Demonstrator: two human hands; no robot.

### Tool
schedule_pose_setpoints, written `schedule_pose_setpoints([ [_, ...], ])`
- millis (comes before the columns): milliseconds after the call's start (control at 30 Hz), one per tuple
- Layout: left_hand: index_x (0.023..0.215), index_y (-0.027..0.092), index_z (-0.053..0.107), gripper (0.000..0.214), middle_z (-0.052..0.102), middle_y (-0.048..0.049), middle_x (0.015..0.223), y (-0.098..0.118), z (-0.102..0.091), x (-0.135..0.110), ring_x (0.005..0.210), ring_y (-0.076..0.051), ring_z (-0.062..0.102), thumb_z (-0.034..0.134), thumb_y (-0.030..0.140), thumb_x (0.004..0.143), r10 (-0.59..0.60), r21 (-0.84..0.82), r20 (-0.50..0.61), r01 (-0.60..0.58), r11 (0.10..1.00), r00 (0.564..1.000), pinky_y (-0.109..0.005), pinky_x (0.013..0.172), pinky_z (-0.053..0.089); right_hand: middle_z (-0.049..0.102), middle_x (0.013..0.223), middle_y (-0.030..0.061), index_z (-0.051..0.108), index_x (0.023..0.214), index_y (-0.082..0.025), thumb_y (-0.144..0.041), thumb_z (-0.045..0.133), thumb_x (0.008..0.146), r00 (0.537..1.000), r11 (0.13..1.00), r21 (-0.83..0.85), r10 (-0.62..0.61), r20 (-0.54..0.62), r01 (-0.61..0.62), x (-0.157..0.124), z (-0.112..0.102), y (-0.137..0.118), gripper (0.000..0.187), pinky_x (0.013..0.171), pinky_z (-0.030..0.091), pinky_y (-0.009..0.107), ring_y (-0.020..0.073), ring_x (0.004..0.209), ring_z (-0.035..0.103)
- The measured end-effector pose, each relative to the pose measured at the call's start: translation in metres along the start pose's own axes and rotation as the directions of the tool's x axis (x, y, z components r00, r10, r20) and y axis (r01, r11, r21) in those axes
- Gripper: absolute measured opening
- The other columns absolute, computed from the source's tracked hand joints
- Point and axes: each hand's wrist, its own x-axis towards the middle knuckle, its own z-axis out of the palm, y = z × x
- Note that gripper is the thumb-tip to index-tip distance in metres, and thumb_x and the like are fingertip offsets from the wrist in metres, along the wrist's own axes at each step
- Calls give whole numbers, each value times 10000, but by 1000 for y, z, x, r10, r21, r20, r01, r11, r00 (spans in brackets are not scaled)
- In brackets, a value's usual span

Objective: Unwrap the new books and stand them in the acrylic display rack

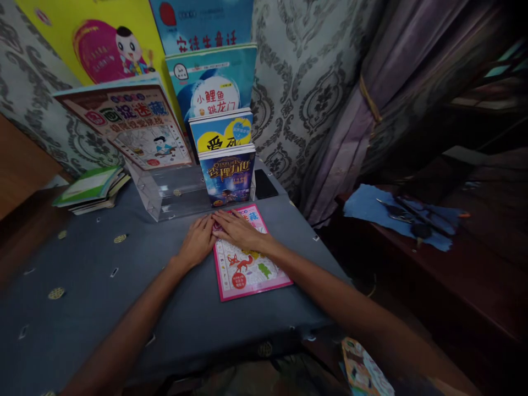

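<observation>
A pink-bordered children's book (258, 278) lies flat on the table, its cover showing a fox and a green animal. My right hand (238, 230) rests palm down across the upper part of this cover, fingers stretched out and hiding some of the title. Beside it, my left hand (198, 239) lies flat at the book's upper left edge, its fingertips meeting those of my right hand. Just beyond my fingers, a dark blue book (229, 179) stands upright in a clear stepped book rack (181, 190).
Behind it in the rack stand several more books, among them a brown-covered book (136, 124) and a teal book (212, 82). Green and white booklets (93, 187) are stacked at the left. A black flat object (266, 186) sits right of the rack. Tools lie on a blue cloth (363, 204).
</observation>
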Motion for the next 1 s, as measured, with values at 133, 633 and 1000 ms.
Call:
schedule_pose_setpoints([
  [133, 1230, 149, 569, 319, 668, -143, 1197, 5, -12, 9, 1134, -285, 590, 437, 218, 948, -3, 127, 49, -4, 992, 999, -444, 947, 492, 480, 1526, 200, 427, 1497, -88, -440, 411, 1038, 1000, 999, 22, 25, 0, -25, 1, -3, -1, 578, 1220, 263, 530, 288, 1474, 374],
  [633, 1155, 145, 658, 307, 645, -139, 1093, 22, -26, 30, 1037, -280, 559, 431, 146, 949, -20, 323, 168, -36, 946, 986, -405, 867, 472, 487, 1526, 178, 523, 1435, -132, -352, 496, 1021, 992, 991, -45, 123, -35, -124, -29, -18, 6, 470, 1212, 278, 503, 281, 1464, 393],
  [1000, 1325, 153, 572, 391, 609, -168, 1195, 50, -31, 44, 1102, -323, 570, 403, 153, 972, -144, 349, 263, 45, 936, 954, -422, 872, 496, 483, 1530, 175, 498, 1449, -136, -308, 521, 1007, 983, 984, -17, 178, -52, -180, -30, -18, 2, 475, 1209, 248, 549, 283, 1462, 395],
])
